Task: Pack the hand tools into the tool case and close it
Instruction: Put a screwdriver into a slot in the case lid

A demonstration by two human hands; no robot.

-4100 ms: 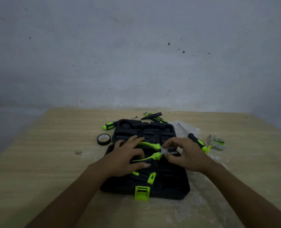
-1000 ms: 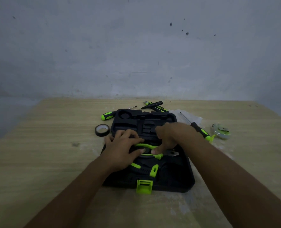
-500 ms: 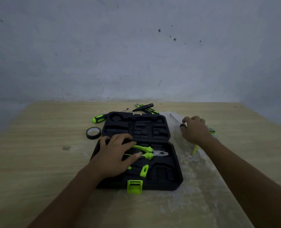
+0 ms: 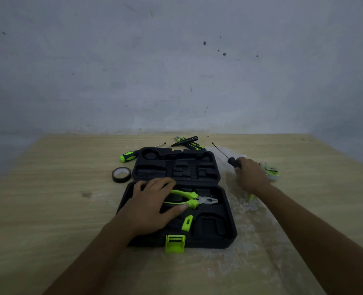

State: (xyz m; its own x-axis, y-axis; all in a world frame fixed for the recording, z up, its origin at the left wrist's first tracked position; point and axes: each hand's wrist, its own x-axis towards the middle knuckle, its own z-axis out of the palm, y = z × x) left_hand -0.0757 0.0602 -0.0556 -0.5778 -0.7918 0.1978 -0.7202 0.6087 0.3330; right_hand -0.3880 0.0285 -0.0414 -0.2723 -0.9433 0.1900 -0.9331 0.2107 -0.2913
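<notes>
Two hands at work, one tool seated so far as I can see. Nearest, the green latch [image 4: 174, 243] hangs at the front edge of the open tool case [image 4: 223, 231], which lies flat on the surface [image 4: 48, 209]. Left hand [image 4: 153, 204] rests flat, fingers spread, on the handles of the pliers [image 4: 189, 198] in the near half, apparently pressing them into their recess. Right hand [image 4: 251, 177], out beside the case, is curled around the handle of a screwdriver [image 4: 229, 158], shaft pointing away. Step in hand, I judge: fetching this screwdriver. Next move calls for lifting it over the case wall and lining it with a matching slot; which slot, cannot tell. Beside the far half: tape roll [image 4: 121, 175] left, a second screwdriver [image 4: 129, 156], dark tools [image 4: 187, 141] behind. A pale object [image 4: 272, 171] sits past the right hand, partly hidden. Lid path looks unobstructed.
</notes>
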